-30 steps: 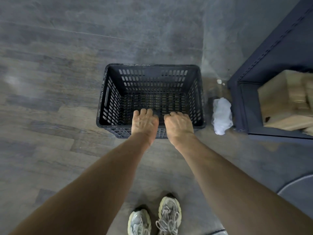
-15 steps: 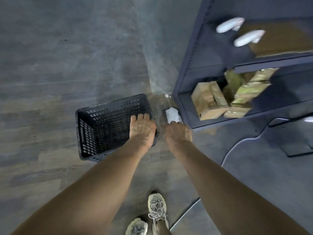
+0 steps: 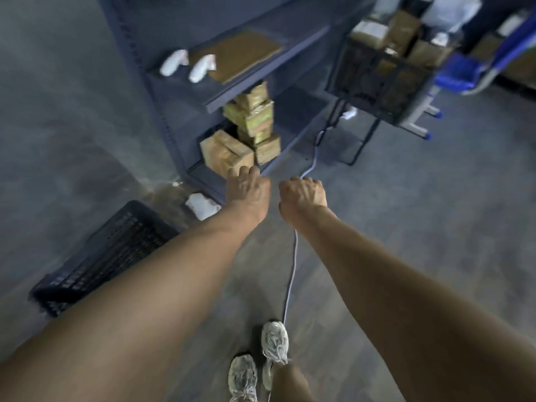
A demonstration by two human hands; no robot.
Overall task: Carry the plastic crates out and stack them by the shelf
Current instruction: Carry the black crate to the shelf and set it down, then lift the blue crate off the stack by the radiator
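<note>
Head view: black plastic crate sits on the floor at lower left, near the corner of the dark shelf, partly hidden by the left forearm. A white rag lies between crate and shelf base. Left hand is released, fingers loosely curled, holding nothing. Right hand is clenched, empty. Both are clear of the crate. A pale cable runs along the floor.

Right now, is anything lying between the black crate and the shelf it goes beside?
Yes. A crumpled white wad, cloth or bag, lies on the floor between a corner of the crate and the foot of the shelf. The light cable runs along the floor further right, clear of that gap.
</note>
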